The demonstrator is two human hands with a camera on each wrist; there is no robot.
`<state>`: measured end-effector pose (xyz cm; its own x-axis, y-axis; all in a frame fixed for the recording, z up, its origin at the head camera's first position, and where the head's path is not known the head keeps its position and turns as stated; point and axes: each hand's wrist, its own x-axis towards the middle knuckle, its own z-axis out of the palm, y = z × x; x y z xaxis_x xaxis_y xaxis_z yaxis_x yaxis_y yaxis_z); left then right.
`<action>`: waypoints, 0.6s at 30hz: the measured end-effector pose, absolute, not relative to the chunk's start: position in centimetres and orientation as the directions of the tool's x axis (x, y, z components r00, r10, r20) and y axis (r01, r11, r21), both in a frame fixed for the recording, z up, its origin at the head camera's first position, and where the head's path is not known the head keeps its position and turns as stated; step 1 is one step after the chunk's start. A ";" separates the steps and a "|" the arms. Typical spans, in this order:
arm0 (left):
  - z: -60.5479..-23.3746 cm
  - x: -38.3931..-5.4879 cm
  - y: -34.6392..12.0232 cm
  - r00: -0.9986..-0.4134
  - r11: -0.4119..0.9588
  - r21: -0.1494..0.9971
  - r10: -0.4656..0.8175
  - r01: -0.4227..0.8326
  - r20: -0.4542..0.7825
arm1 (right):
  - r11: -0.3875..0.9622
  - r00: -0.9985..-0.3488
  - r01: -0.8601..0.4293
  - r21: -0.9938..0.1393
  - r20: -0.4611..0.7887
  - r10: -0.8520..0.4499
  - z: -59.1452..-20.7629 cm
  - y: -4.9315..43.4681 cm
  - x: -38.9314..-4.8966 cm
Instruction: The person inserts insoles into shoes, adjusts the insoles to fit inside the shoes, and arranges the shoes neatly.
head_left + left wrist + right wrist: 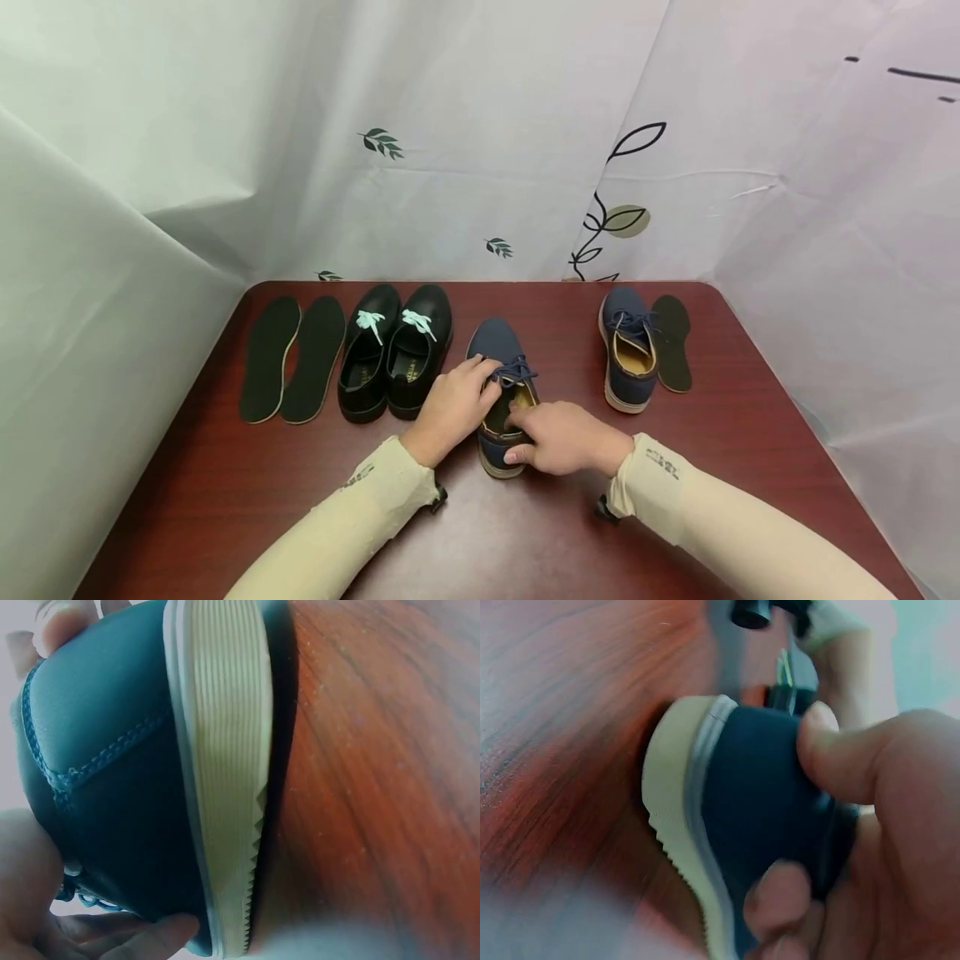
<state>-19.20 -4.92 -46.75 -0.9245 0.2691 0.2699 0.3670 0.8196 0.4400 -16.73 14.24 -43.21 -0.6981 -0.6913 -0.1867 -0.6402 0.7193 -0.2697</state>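
A navy lace-up shoe (pixel 495 337) with a pale ribbed sole stands on the table, toe pointing away. My left hand (pixel 457 404) grips its left side near the laces; in the left wrist view the fingers (pixel 154 941) spread along the navy upper. From the right, my right hand (pixel 566 435) holds the heel end. Its thumb is at the back of the heel, and its index finger reaches into the opening. Within that opening lies a dark insole (pixel 498 410), partly hidden by the hands. The right wrist view shows other fingers (pixel 780 896) against the outer side.
Left of the shoe stand two black shoes (pixel 431 304) with pale green laces. Two dark insoles (pixel 266 367) lie further left. A matching navy shoe (pixel 624 304) stands at the back right, beside another dark insole (pixel 671 346). White patterned sheets (pixel 480 167) surround the table (pixel 750 467).
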 end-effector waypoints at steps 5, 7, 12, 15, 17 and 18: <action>-46.7 -19.0 -4.9 -0.927 0.830 0.424 0.270 0.362 0.262 | 0.727 -0.726 -0.681 -0.092 -0.048 -0.686 -43.2 13.7 -15.4; -46.7 -19.0 -4.8 -0.926 0.833 0.417 0.273 0.364 0.261 | 0.729 -0.730 -0.680 -0.084 -0.021 -0.683 -43.1 13.6 -15.1; -46.7 -18.9 -4.9 -0.918 0.844 0.389 0.267 0.370 0.295 | 0.713 -0.720 -0.684 -0.155 -0.018 -0.694 -43.0 13.7 -15.2; -46.7 -19.0 -4.9 -0.912 0.842 0.385 0.266 0.378 0.312 | 0.708 -0.720 -0.669 -0.224 -0.041 -0.693 -43.0 13.7 -15.7; -46.8 -19.0 -4.9 -0.909 0.839 0.386 0.271 0.384 0.316 | 0.701 -0.713 -0.663 -0.265 -0.065 -0.698 -42.9 13.7 -15.9; -46.8 -19.0 -4.9 -0.909 0.838 0.387 0.273 0.386 0.315 | 0.697 -0.707 -0.659 -0.284 -0.081 -0.702 -42.9 13.8 -15.9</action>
